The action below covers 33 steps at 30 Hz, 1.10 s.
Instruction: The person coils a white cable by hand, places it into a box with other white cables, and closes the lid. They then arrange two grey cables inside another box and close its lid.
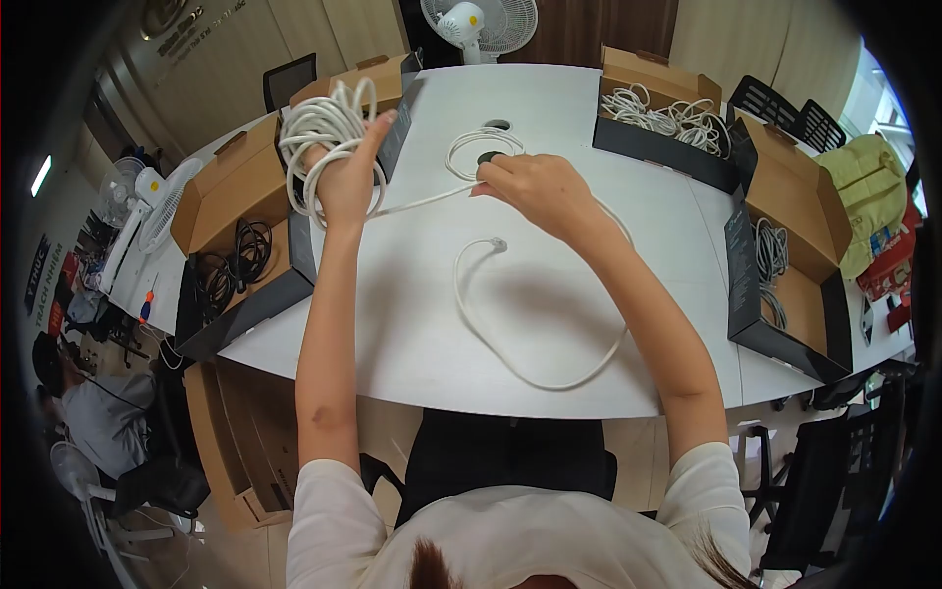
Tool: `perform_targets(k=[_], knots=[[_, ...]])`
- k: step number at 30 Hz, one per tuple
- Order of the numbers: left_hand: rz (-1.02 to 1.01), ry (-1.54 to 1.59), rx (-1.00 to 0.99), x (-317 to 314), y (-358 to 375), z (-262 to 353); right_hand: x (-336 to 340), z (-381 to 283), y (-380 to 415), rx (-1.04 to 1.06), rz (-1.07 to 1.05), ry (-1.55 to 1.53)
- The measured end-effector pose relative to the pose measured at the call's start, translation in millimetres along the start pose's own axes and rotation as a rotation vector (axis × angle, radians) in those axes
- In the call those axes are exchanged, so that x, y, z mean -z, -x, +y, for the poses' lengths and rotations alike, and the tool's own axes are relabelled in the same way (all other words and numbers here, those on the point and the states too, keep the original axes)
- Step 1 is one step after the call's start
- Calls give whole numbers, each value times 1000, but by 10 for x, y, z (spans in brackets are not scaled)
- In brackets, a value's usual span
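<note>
A thick bundle of looped white cable (pixel 319 133) is held up in my left hand (pixel 348 177), whose fingers pass into the coils. From the bundle a stretch of the cable runs right to my right hand (pixel 535 191), which pinches it above the middle of the white table (pixel 412 324). Beyond my right hand, more cable curves toward me over the tabletop and back to a clear plug (pixel 498 244). Thin loops of white cable lie behind my right hand, next to a round table hole.
Open boxes stand around: one with black cables (pixel 235 265) at left, one behind my left hand, one with white cables (pixel 667 118) at back right, one with grey cables (pixel 772 260) at right. A fan (pixel 471 25) stands behind; a seated person (pixel 103 402) is far left.
</note>
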<state>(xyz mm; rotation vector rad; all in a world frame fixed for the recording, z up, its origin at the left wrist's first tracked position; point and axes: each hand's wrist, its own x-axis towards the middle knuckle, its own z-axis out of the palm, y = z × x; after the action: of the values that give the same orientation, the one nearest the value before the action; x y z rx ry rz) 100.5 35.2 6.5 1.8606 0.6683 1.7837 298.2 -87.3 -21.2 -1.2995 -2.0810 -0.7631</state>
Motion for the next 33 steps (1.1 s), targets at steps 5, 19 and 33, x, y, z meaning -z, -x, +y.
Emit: perform_targets(k=[5,19,33], knots=[[-513,-102,148,162,243,60,144,184,8,6,186,125],[-525,-578,158,-10,391,231,452,-95,-136,169,384,94],[-316,-324,216,304,120,-250,663,214,53,-505,-11,-140]])
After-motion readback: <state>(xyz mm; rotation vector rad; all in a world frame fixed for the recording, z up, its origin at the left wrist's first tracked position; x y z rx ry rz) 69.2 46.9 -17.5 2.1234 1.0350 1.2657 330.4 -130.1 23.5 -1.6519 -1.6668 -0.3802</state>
